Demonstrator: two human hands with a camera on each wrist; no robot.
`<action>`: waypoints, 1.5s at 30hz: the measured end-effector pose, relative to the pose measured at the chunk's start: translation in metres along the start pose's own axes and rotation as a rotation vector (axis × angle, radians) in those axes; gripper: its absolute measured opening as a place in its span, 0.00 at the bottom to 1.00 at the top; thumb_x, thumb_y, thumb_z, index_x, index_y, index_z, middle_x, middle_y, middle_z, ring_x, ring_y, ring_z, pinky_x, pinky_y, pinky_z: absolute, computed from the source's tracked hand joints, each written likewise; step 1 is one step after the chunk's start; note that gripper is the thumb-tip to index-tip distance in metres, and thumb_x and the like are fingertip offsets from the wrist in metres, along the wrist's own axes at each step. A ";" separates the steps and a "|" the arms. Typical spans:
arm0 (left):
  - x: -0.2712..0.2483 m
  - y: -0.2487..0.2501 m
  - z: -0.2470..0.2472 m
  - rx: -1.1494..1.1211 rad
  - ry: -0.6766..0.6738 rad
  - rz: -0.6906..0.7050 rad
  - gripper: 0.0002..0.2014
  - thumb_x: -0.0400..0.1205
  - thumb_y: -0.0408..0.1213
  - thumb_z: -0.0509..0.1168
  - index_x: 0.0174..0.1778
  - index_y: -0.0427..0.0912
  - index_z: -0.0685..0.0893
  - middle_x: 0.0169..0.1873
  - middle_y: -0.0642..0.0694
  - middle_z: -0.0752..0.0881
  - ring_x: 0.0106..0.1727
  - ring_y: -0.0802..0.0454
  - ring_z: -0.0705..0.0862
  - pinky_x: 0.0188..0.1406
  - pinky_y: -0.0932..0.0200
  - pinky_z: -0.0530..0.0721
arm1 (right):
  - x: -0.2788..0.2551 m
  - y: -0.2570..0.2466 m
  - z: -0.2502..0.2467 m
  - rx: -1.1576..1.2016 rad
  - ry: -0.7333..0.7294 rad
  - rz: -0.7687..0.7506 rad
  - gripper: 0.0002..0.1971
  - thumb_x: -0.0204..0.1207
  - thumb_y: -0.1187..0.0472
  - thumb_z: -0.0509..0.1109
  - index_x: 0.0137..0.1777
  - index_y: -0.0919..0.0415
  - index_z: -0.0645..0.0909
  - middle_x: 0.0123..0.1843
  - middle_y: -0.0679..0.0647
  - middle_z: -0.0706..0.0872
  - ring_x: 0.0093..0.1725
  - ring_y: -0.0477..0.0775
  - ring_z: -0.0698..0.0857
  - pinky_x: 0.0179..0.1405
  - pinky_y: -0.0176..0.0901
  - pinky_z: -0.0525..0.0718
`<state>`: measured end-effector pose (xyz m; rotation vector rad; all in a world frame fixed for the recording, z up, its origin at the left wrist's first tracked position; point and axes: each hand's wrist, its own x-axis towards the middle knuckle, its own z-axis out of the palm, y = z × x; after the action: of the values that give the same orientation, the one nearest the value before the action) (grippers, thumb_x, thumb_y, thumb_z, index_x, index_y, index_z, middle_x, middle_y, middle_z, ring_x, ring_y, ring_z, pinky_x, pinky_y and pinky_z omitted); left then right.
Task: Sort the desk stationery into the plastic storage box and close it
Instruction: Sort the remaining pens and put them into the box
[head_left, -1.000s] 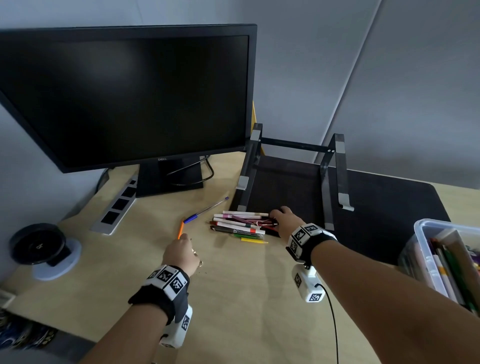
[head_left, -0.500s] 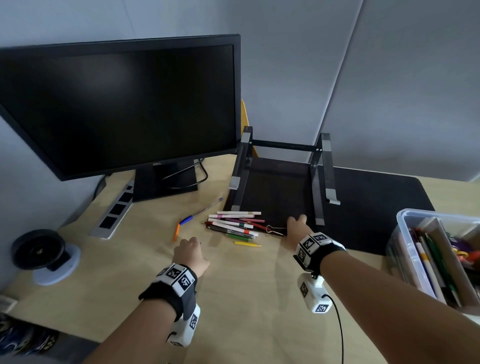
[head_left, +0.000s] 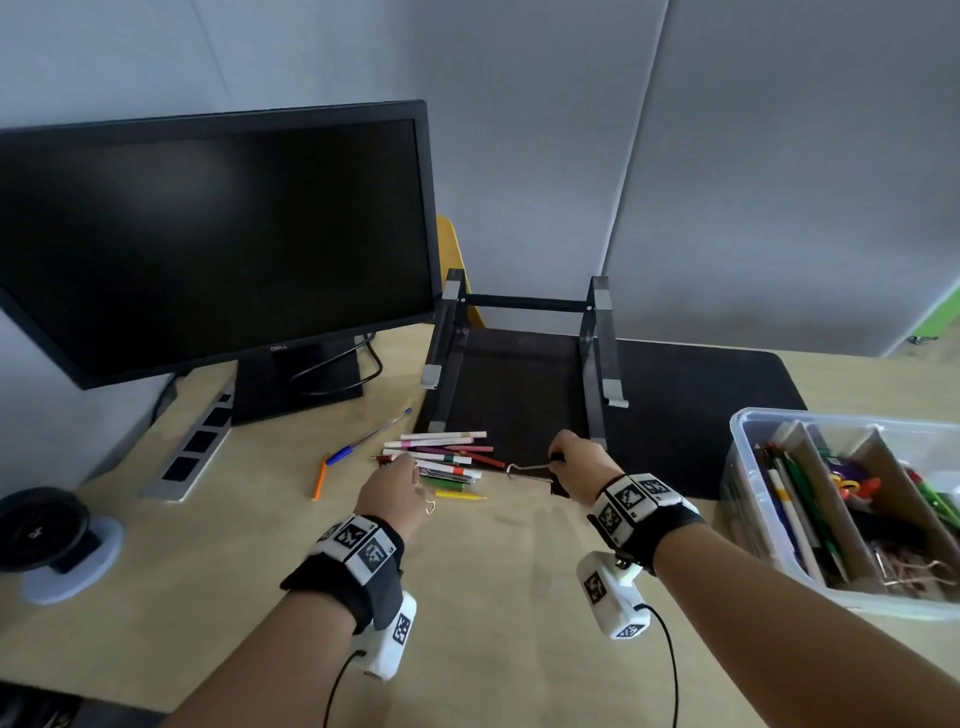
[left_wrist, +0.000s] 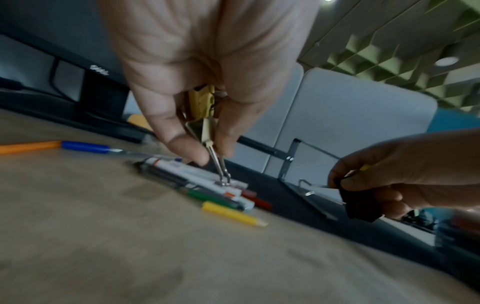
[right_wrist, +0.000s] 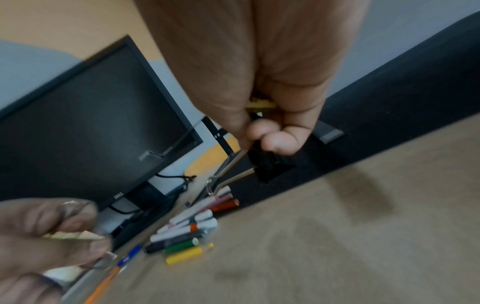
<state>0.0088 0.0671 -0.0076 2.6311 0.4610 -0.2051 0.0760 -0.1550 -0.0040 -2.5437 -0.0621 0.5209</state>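
My left hand (head_left: 400, 483) hovers at the near left edge of a pile of markers (head_left: 441, 460). It pinches a small gold binder clip (left_wrist: 202, 102) whose wire handles point down at the pile. My right hand (head_left: 566, 457) grips a black binder clip (head_left: 558, 486) just above the desk, to the right of the pile, wire handles (right_wrist: 228, 174) pointing left. A small yellow thing (right_wrist: 259, 105) is tucked in that palm. A yellow pencil (head_left: 460, 496), a blue pen (head_left: 363, 439) and an orange pen (head_left: 319, 480) lie loose. The clear storage box (head_left: 831, 417) stands open at the right, holding sorted stationery.
A dark monitor (head_left: 208, 234) fills the left rear, with a power strip (head_left: 192, 447) beside its foot. A black laptop stand (head_left: 519, 364) sits on a black desk mat (head_left: 701, 405) behind the pile. A round black device (head_left: 41, 530) stands at the far left edge.
My right hand left the marker pile, took hold of the black binder clip beside it and lifted it. My left hand moved forward and right to the pile, still holding the gold clip.
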 end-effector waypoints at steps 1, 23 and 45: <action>-0.002 0.011 -0.002 -0.033 0.002 0.028 0.13 0.80 0.32 0.61 0.34 0.47 0.65 0.36 0.48 0.76 0.41 0.46 0.77 0.40 0.56 0.77 | -0.006 0.000 -0.007 0.009 0.019 -0.016 0.07 0.81 0.63 0.59 0.57 0.60 0.74 0.49 0.58 0.82 0.48 0.59 0.85 0.51 0.51 0.86; -0.087 0.235 0.027 -0.350 -0.090 0.444 0.16 0.82 0.35 0.64 0.32 0.46 0.64 0.28 0.47 0.73 0.30 0.47 0.73 0.33 0.55 0.72 | -0.116 0.148 -0.166 0.223 0.364 -0.003 0.02 0.82 0.58 0.61 0.50 0.53 0.74 0.43 0.52 0.83 0.35 0.48 0.83 0.27 0.36 0.79; -0.115 0.301 0.081 -0.330 -0.079 0.421 0.14 0.80 0.31 0.60 0.32 0.46 0.63 0.28 0.49 0.70 0.29 0.51 0.68 0.31 0.58 0.68 | -0.126 0.242 -0.184 -0.118 0.335 -0.067 0.12 0.80 0.65 0.61 0.59 0.62 0.83 0.59 0.56 0.74 0.51 0.60 0.80 0.55 0.49 0.81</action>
<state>0.0028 -0.2558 0.0702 2.3181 -0.0866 -0.0869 0.0147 -0.4719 0.0591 -2.6982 -0.0572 0.0622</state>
